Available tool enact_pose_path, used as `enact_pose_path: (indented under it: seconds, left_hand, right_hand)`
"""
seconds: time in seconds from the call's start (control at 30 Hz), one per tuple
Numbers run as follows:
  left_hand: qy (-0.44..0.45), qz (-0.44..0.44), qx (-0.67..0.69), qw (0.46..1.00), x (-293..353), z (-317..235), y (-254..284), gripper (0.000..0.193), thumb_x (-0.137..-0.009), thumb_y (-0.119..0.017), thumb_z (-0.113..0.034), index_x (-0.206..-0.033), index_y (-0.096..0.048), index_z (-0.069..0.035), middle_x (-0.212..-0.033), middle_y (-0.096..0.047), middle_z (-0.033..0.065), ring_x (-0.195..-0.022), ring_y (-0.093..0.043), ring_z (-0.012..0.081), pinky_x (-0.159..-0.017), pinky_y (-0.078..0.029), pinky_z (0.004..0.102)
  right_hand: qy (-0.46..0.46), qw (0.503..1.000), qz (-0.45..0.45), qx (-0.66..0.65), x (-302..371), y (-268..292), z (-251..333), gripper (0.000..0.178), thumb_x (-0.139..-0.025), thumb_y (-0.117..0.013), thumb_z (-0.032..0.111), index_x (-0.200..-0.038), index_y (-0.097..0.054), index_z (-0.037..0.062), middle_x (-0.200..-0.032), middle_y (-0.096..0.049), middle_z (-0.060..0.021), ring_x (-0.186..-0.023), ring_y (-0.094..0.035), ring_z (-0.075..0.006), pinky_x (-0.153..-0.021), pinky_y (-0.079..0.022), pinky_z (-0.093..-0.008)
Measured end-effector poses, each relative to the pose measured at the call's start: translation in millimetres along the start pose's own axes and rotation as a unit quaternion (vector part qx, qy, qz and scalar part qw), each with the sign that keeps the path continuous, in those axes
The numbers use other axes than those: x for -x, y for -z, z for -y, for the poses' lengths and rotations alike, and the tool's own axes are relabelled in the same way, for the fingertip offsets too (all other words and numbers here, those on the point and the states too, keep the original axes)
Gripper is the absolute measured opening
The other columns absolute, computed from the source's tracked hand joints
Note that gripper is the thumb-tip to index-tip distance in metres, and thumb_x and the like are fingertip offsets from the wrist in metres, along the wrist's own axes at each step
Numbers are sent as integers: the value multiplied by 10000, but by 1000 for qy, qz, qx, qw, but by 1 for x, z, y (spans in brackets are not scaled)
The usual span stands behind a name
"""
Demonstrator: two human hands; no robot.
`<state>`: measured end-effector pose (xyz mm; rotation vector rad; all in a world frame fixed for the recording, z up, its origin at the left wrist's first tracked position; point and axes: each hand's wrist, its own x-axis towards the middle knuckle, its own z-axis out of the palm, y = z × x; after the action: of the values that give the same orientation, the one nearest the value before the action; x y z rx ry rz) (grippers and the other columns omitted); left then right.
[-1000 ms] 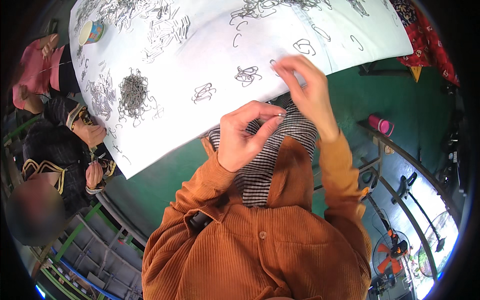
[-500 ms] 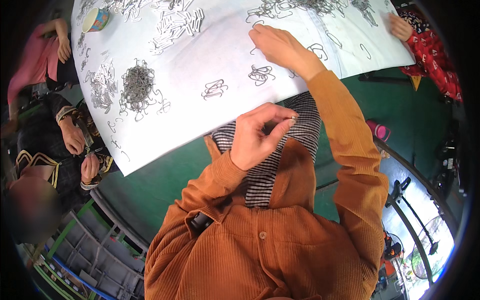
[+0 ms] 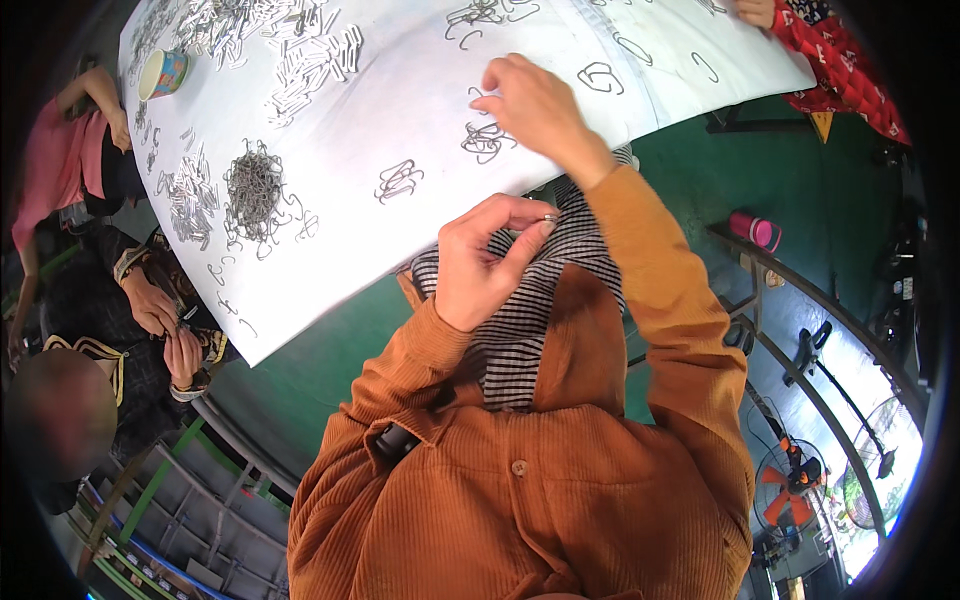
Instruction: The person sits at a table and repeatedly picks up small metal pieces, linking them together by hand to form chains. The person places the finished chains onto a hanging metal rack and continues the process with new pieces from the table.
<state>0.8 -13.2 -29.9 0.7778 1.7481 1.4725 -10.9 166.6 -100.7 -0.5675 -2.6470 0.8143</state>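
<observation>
My left hand point(image 3: 478, 262) is closed in a pinch above my lap, near the table's front edge. Between its thumb and forefinger shows the tip of a small shiny metal piece point(image 3: 550, 218); the rest is hidden by the fingers. My right hand point(image 3: 542, 110) hovers over the white table point(image 3: 345, 235), thumb and forefinger apart, with nothing visible between them. Just below its fingertips lies a small cluster of dark bent wire hooks point(image 3: 484, 142). Another small group of wire hooks point(image 3: 400, 180) lies to the left of that cluster.
Farther left are a dense heap of wire hooks point(image 3: 255, 190), short silvery strips point(image 3: 315, 70) and a paper cup point(image 3: 163, 75). More hooks point(image 3: 485, 14) lie at the far side. Co-workers' hands point(image 3: 183, 355) are at the left; a red sleeve point(image 3: 850, 75) is at the right.
My right hand has drawn back toward me from the far hooks, and its fingers have parted. My left hand keeps its pinch. The whole view has shifted slightly.
</observation>
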Motion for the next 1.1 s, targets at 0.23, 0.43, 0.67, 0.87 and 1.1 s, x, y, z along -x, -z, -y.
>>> enact_pose_path:
  seconds: [0.23,0.43,0.67,0.87,1.1]
  left_hand:
    - [3,-7,-1,1000,3,1,-3,110,-870,-658,8,-974,-673,37,-933,-699,79,-830,-639,106,-784,-508,245]
    - [-8,-13,10,1000,2,6,-4,118,-876,-655,1,-989,-660,36,-951,-695,80,-835,-640,111,-785,-512,249]
    - [6,-12,8,1000,-2,7,-5,124,-872,-659,10,-992,-657,40,-953,-694,81,-863,-646,112,-793,-522,247]
    - [5,-16,9,1000,-5,4,-10,215,-854,-668,38,-1065,-629,36,-963,-688,77,-867,-652,116,-798,-525,249]
    - [14,-17,4,1000,-3,0,-11,344,-829,-684,58,-1153,-575,24,-940,-684,76,-865,-657,123,-814,-530,265]
  right_hand:
    - [81,991,21,100,-3,-6,10,42,-849,-605,62,-835,-577,35,-847,-612,-124,-777,-628,-330,-658,-495,-427]
    - [-24,991,44,-122,33,58,13,116,-844,-604,34,-932,-611,-40,-846,-673,-113,-721,-659,-208,-652,-524,-354]
    - [-229,810,59,-536,98,105,27,57,-895,-625,4,-938,-648,-25,-854,-674,-46,-688,-602,-71,-528,-476,-172]
    - [-219,795,31,-565,119,94,30,89,-827,-707,-1,-904,-664,-16,-1021,-590,-47,-846,-574,-69,-654,-483,-175]
    - [-229,789,3,-570,115,88,32,79,-815,-682,-62,-881,-656,-27,-1037,-569,-57,-879,-573,-98,-744,-486,-229]
